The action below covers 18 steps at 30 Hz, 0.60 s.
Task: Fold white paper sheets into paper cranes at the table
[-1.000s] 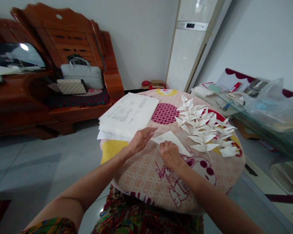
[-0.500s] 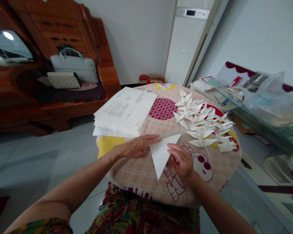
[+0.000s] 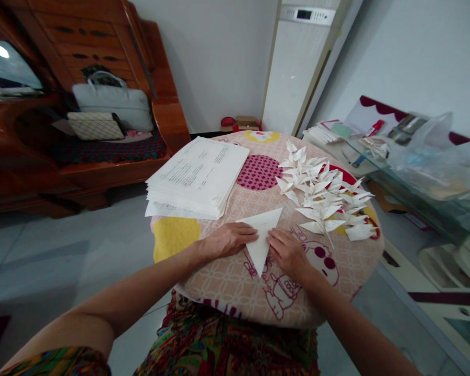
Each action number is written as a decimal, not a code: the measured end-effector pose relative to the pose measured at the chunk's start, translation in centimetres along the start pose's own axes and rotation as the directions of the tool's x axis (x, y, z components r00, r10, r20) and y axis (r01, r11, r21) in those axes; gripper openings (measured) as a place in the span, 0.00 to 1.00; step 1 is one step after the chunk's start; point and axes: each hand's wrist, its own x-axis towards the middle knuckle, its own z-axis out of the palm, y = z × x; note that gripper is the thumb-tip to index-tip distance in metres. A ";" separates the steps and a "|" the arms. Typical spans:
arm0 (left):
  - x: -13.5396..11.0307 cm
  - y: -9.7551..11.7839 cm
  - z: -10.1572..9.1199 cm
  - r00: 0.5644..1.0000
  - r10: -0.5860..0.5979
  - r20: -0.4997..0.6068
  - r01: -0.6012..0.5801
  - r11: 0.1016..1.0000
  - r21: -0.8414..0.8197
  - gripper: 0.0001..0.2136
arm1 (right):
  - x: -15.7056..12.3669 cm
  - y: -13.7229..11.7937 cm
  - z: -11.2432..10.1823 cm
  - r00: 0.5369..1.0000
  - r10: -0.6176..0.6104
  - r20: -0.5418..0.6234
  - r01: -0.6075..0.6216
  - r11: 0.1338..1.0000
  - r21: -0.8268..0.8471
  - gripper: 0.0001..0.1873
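A sheet of white paper folded into a triangle (image 3: 263, 227) lies on the round table, one sharp corner towards me and another towards the far right. My left hand (image 3: 232, 238) presses its fingers onto the left side of the paper. From the right, the bent fingers of my right hand (image 3: 290, 254) grip the opposite edge, thumb mostly hidden. Beyond my right hand is a cluster of white folded-paper cranes (image 3: 317, 194) with pointed tips. A thick stack of printed sheets (image 3: 196, 177) rests beyond my left hand.
A patterned cloth (image 3: 215, 282) covers the table (image 3: 235, 308). To the right stands a glass-topped cabinet (image 3: 407, 183) with a plastic bag (image 3: 434, 156) and papers. A wooden bench (image 3: 172, 120) holding bags is at the left; a white floor-standing air conditioner (image 3: 293, 68) stands behind.
My left hand has shifted from the paper's far left edge onto its left side, fingers now bent over it. My right fingers have lowered against the right edge, and the paper has turned slightly.
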 end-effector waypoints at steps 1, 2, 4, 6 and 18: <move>0.0 0.3 0.0 1.000 -0.005 -0.005 0.005 1.000 -0.012 0.15 | -0.2 -0.2 -0.2 1.000 -0.021 0.015 0.020 1.000 0.012 0.13; 0.1 0.6 -0.1 1.000 -0.015 -0.008 0.015 1.000 -0.027 0.14 | -0.3 -0.4 -0.4 0.999 -0.031 0.026 0.030 0.999 0.040 0.14; 0.3 1.4 -0.5 0.997 -0.074 0.006 0.074 0.995 -0.068 0.13 | -0.3 -0.8 -1.0 0.999 0.016 0.047 -0.022 0.991 0.129 0.13; 0.8 2.1 -1.1 0.981 -0.191 0.019 0.192 0.973 -0.125 0.12 | 0.0 -1.0 -1.5 0.982 0.171 0.081 -0.185 0.956 0.229 0.11; 4.9 0.5 -1.1 0.767 -0.641 0.008 0.617 0.734 -0.283 0.11 | 2.4 -1.3 0.2 0.604 0.778 0.175 -0.693 0.403 0.598 0.37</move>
